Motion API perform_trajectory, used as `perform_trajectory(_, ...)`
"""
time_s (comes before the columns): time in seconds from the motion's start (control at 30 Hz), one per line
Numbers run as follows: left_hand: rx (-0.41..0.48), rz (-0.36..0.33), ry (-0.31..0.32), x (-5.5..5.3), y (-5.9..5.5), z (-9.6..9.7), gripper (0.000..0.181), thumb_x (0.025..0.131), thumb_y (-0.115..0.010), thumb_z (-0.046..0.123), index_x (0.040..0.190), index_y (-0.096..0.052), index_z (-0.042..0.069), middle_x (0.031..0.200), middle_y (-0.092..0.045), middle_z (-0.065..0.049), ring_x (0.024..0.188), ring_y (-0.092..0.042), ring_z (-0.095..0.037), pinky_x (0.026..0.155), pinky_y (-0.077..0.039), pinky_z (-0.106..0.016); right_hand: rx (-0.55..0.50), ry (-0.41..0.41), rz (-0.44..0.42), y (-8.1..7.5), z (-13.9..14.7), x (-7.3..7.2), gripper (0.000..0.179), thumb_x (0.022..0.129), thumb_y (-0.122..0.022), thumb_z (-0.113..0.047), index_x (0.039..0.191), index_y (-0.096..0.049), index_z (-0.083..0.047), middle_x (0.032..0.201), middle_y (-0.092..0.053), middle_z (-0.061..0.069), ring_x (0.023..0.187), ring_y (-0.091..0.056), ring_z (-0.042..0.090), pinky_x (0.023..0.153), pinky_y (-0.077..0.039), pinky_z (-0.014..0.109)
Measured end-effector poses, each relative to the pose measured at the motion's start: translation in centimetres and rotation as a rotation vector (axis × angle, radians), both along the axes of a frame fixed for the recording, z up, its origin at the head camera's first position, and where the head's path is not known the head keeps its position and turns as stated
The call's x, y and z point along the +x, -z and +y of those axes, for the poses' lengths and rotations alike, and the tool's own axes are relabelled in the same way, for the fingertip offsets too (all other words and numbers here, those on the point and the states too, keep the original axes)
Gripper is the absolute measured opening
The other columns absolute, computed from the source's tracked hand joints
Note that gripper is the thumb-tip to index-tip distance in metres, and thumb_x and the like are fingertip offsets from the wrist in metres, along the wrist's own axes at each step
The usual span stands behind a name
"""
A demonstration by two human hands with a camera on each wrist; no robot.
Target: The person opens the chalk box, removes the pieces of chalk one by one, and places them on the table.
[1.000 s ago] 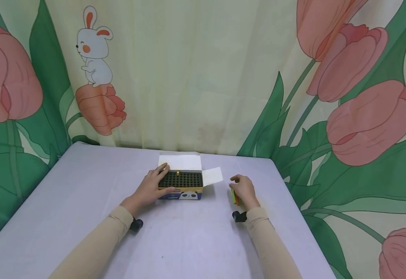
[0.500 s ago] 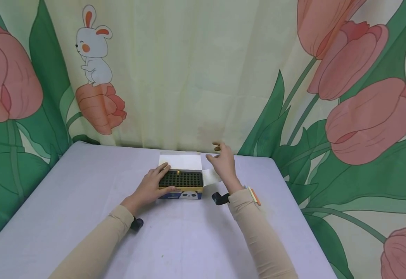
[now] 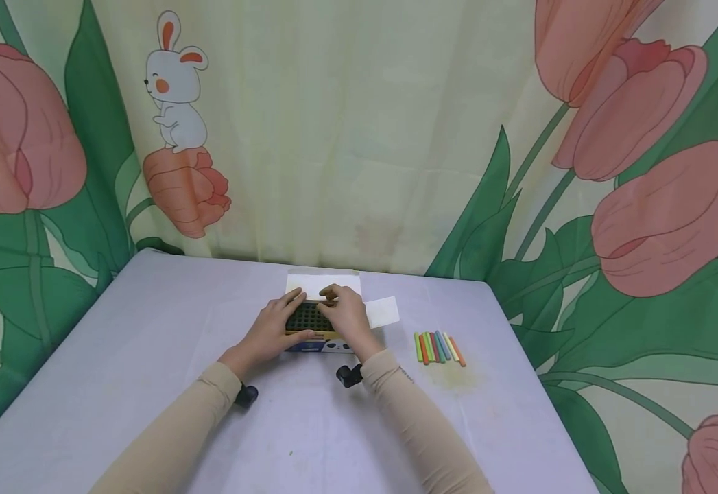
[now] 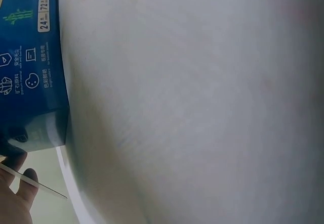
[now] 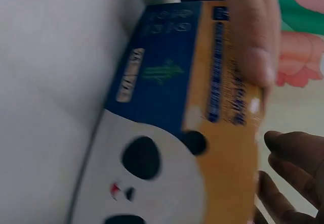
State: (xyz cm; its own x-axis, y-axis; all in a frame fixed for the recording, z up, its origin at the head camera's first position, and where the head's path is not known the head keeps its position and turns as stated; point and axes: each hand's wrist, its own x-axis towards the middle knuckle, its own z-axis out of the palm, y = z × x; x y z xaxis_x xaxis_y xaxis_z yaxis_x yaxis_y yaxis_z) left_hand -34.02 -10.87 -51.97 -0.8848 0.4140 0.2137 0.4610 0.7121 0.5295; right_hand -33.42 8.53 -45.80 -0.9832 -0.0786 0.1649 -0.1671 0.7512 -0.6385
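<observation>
A blue and yellow chalk box (image 3: 312,346) with a panda on its front stands lid-up near the back of the table. Inside is a dark tray (image 3: 303,316) full of small holes. My left hand (image 3: 272,326) holds the box's left end, its thumb at the front edge and fingers across to the rear. Over the tray's right half is my right hand (image 3: 348,315), fingertips down at the holes; whether they pinch anything is hidden. In the right wrist view, the right hand's fingers (image 5: 298,153) hang beside the box top. Several coloured chalks (image 3: 437,348) lie in a row to the right.
The box's white lid (image 3: 309,282) is folded back, and a white side flap (image 3: 383,313) sticks out to the right. A pale dust stain (image 3: 454,377) marks the white tablecloth (image 3: 309,439) below the chalks. Behind hangs a printed curtain (image 3: 309,137).
My right hand has left the chalk row, risen past the side flap and come down over the tray, now covering the yellow chalk that stood there. The left hand stays on the box.
</observation>
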Motion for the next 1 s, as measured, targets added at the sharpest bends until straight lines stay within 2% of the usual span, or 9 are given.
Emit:
perform_trajectory(0.13,0.01,0.008,0.013,0.1,0.2,0.0,0.097,0.091,-0.068,0.066,0.164,-0.032,0.015,0.171,-0.026,-0.007,0.142,-0.041,-0.042,0.113,-0.037,-0.064,0.097,0.025,0.042,1.6,-0.6,0.0,0.019,0.095,-0.077,-0.021,0.113,-0.077,-0.014,0.106,-0.077,0.001,0.097,-0.072,0.018,0.083,-0.059,0.034)
perform_trajectory(0.23,0.016,0.002,0.015,0.1,0.2,-0.2,0.097,0.091,-0.069,0.066,0.164,-0.031,0.015,0.171,-0.025,-0.007,0.143,-0.04,-0.042,0.113,-0.036,-0.064,0.186,0.031,0.104,2.4,-1.2,0.1,0.015,0.096,-0.076,-0.02,0.111,-0.076,-0.015,0.1,-0.078,0.0,0.087,-0.074,0.015,0.073,-0.059,0.03)
perform_trajectory(0.37,0.025,0.016,0.011,-0.3,0.0,-0.5,0.097,0.09,-0.07,0.065,0.164,-0.031,0.015,0.172,-0.025,-0.006,0.144,-0.039,-0.042,0.114,-0.036,-0.064,0.274,0.018,0.208,2.9,-1.9,0.0,0.013,0.098,-0.074,-0.019,0.11,-0.072,-0.015,0.095,-0.079,0.003,0.075,-0.074,0.015,0.059,-0.057,0.026)
perform_trajectory(0.47,0.029,0.035,0.014,-0.7,0.0,-0.6,0.097,0.091,-0.069,0.065,0.164,-0.032,0.015,0.172,-0.025,-0.006,0.143,-0.039,-0.043,0.113,-0.036,-0.065,0.29,0.03,0.262,3.0,-2.1,-0.3,0.011,0.098,-0.074,-0.018,0.108,-0.071,-0.014,0.091,-0.079,0.003,0.069,-0.072,0.014,0.055,-0.054,0.024)
perform_trajectory(0.7,0.02,0.011,0.017,-0.7,0.4,-0.5,0.096,0.092,-0.069,0.064,0.165,-0.031,0.015,0.172,-0.024,-0.007,0.144,-0.038,-0.044,0.114,-0.035,-0.066,0.292,0.045,0.227,3.1,-1.8,-0.4,0.011,0.098,-0.074,-0.021,0.108,-0.072,-0.016,0.088,-0.078,-0.001,0.061,-0.066,0.009,0.051,-0.047,0.019)
perform_trajectory(1.0,0.02,0.014,0.027,-0.5,0.6,0.0,0.095,0.092,-0.069,0.063,0.165,-0.031,0.015,0.172,-0.024,-0.006,0.144,-0.038,-0.043,0.115,-0.034,-0.064,0.264,0.069,0.233,3.4,-1.2,0.0,0.01,0.098,-0.075,-0.02,0.107,-0.072,-0.017,0.086,-0.077,-0.003,0.062,-0.064,0.008,0.052,-0.047,0.02)
